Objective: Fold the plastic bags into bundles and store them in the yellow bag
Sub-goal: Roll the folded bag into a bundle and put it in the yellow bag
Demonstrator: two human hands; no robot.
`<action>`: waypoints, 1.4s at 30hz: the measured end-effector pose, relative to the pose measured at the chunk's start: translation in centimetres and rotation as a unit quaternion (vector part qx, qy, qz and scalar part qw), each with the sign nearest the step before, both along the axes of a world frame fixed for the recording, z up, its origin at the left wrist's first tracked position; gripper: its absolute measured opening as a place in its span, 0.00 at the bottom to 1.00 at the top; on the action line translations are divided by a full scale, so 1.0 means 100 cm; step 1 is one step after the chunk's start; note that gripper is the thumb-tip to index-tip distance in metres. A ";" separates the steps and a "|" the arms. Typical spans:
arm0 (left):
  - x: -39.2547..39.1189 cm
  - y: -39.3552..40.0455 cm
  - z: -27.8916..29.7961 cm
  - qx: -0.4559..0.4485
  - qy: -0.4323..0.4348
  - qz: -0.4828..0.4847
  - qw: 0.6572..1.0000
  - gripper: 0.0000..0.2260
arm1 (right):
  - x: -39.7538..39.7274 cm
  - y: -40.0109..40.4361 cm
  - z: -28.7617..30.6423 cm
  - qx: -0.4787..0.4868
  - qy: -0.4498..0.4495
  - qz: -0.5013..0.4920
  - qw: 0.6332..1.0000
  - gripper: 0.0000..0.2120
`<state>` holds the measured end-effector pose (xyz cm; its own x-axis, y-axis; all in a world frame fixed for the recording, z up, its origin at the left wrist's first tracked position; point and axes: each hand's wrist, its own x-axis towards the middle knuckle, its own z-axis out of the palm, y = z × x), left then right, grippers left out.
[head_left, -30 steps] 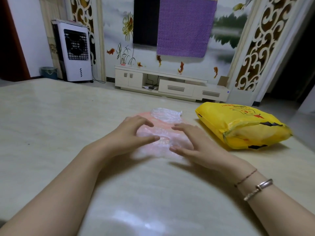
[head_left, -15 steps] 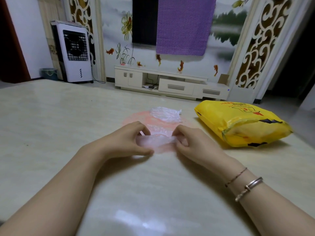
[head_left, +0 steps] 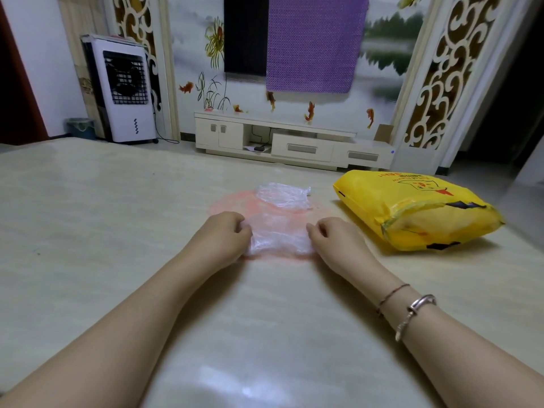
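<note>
A clear plastic bag lies partly folded on the table's middle, on top of a thin pink bag spread flat. My left hand pinches the clear bag's left edge with curled fingers. My right hand pinches its right edge the same way. A second crumpled clear bag sits just beyond, untouched. The yellow bag lies on its side to the right, bulging, its mouth facing me.
The pale marble-look table stretches wide to the left and toward me. Beyond its far edge stand a white TV cabinet and a white air cooler on the floor.
Both hands went from pressing flat on the bag to pinching its near edge, then drew apart to its left and right ends; the clear bag now shows as a shorter folded strip.
</note>
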<state>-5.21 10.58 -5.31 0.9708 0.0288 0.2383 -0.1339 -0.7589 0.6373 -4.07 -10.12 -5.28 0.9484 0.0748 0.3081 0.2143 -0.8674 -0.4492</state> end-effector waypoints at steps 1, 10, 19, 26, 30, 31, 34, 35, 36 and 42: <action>-0.001 -0.001 -0.001 0.014 -0.002 0.012 1.000 0.10 | 0.000 0.002 -0.001 -0.043 -0.005 -0.008 0.999 0.20; -0.010 0.000 0.001 0.231 -0.024 0.093 0.968 0.06 | -0.004 0.004 -0.002 -0.208 -0.069 -0.024 0.975 0.15; -0.006 0.004 0.004 0.149 -0.094 0.060 0.982 0.10 | -0.008 0.002 0.002 -0.022 0.004 0.080 0.997 0.13; -0.018 -0.018 0.031 -0.235 0.038 -0.144 0.960 0.24 | -0.031 -0.017 0.049 0.468 0.257 0.231 0.813 0.13; -0.022 -0.018 0.032 -0.298 0.148 -0.248 0.910 0.16 | -0.026 -0.023 0.049 0.506 0.259 0.207 0.796 0.05; -0.022 -0.018 0.032 -0.313 0.157 -0.244 0.904 0.13 | -0.023 -0.023 0.048 0.531 0.259 0.193 0.783 0.05; -0.020 -0.019 0.033 -0.366 0.139 -0.156 0.907 0.13 | -0.012 -0.019 0.041 0.628 0.199 0.119 0.743 0.13; -0.019 -0.019 0.032 -0.390 0.136 -0.118 0.903 0.13 | -0.009 -0.018 0.038 0.624 0.149 0.100 0.761 0.13; -0.018 -0.020 0.030 -0.413 0.136 -0.083 0.897 0.13 | -0.009 -0.018 0.034 0.571 0.086 0.089 0.811 0.13; -0.013 -0.019 0.021 -0.476 0.153 -0.015 0.866 0.20 | -0.015 -0.015 0.009 -0.009 -0.193 0.273 0.942 0.27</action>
